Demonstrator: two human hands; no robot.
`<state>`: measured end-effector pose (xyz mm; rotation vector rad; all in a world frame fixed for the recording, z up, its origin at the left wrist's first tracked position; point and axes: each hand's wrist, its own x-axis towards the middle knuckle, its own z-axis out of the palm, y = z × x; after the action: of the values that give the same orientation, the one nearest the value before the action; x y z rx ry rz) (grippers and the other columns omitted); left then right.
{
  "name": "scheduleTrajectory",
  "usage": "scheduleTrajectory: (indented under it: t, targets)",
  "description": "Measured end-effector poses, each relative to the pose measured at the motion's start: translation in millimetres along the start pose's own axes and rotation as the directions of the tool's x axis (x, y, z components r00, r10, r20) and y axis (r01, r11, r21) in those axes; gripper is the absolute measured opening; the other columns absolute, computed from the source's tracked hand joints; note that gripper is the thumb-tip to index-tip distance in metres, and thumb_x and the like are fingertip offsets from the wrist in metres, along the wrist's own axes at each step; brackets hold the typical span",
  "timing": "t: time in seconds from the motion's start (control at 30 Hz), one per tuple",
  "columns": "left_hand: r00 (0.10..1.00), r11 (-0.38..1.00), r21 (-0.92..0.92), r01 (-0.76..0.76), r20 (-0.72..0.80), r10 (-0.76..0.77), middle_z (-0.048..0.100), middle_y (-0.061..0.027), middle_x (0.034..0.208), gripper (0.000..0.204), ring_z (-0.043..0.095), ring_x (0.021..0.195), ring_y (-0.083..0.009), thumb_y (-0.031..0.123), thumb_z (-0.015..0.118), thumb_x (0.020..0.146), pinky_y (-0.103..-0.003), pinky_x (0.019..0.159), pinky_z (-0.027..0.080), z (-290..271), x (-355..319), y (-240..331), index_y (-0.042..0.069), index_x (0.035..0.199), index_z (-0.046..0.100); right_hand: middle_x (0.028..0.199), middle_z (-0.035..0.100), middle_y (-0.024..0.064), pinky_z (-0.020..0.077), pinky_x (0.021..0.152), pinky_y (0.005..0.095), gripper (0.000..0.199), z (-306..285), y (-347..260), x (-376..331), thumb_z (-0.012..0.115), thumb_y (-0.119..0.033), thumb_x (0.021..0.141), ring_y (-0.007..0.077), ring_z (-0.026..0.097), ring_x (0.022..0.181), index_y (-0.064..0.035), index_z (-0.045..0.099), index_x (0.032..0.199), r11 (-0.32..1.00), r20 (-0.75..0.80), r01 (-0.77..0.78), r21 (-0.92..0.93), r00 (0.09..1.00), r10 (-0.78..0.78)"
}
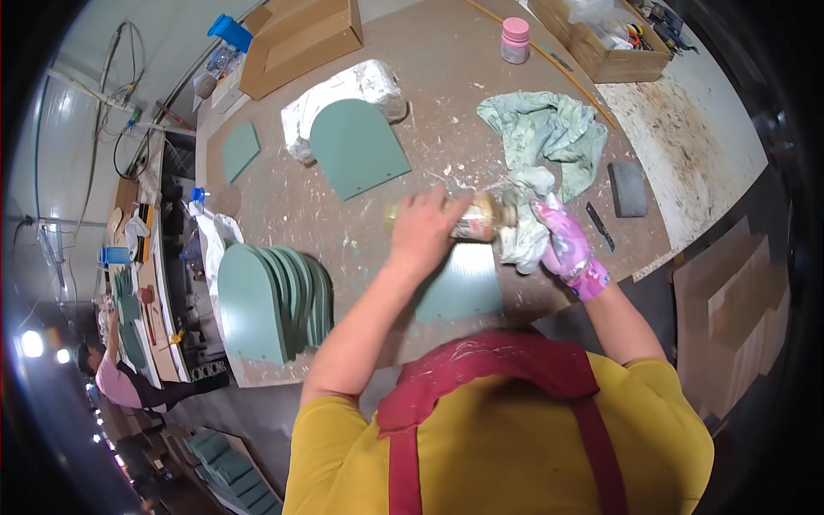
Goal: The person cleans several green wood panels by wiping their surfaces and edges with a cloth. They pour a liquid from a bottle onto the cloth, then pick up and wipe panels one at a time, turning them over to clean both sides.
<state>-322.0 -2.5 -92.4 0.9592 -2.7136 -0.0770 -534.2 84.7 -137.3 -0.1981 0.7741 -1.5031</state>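
My bare left hand [422,227] is closed round a glass jar [477,220] with a label, which lies tipped sideways with its mouth toward the right. Motion blurs that hand a little. In a pink and purple patterned glove, my right hand [566,245] grips a crumpled white cloth [524,239] at the jar's mouth. Below the jar, a green round-topped panel [459,287] lies near the table's front edge, with a wet-looking shine. Another green panel [356,146] leans on a white wrapped block [382,84] farther back.
Several green panels [249,300] lean together at the left of the table [283,215]. On the right are a patterned rag [549,129], a grey block [628,190] and a dark knife [600,227]. A pink jar [515,41] stands behind. Far left, another person [124,378] works.
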Motion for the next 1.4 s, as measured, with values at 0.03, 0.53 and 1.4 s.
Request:
scheduleTrajectory:
  t: [0.03, 0.53, 1.4]
  targets:
    - [0.999, 0.997, 0.063, 0.040, -0.002, -0.040, 0.052, -0.0094, 0.093, 0.057, 0.055, 0.089, -0.0278, 0.009, 0.066, 0.066, -0.042, 0.076, 0.042, -6, -3, -2, 0.019, 0.120, 0.055, 0.113, 0.057, 0.0129, 0.0484, 0.089, 0.0358, 0.035, 5, -2, -2, 0.046, -0.014, 0.092, 0.0235, 0.058, 0.101, -0.0013, 0.044, 0.125, 0.997, 0.136, -0.052, 0.065, 0.990, 0.043]
    - [0.995, 0.943, 0.319, -0.094, 0.004, 0.097, 0.052, -0.0042, 0.084, 0.048, 0.056, 0.083, -0.0205, 0.006, 0.060, 0.069, -0.035, 0.075, 0.042, -68, 3, 21, 0.021, 0.115, 0.057, 0.121, 0.053, 0.0160, 0.0412, 0.099, 0.0469, 0.036, -25, -5, 1, 0.042, -0.020, 0.095, 0.0304, 0.053, 0.112, -0.0028, 0.042, 0.127, 0.880, 0.252, -0.300, 0.368, 0.943, 0.216]
    - [0.910, 0.446, -0.879, 0.168, -0.035, -0.413, 0.057, -0.0154, 0.112, 0.064, 0.056, 0.106, -0.0248, 0.021, 0.077, 0.069, -0.036, 0.091, 0.043, 66, 79, -63, -0.002, 0.120, 0.045, 0.129, 0.051, 0.0156, 0.0347, 0.104, 0.0491, 0.052, -51, -28, -1, 0.046, -0.035, 0.090, 0.0323, 0.049, 0.119, -0.0025, 0.044, 0.131, 0.851, 0.205, -0.445, 0.280, 0.893, 0.400]
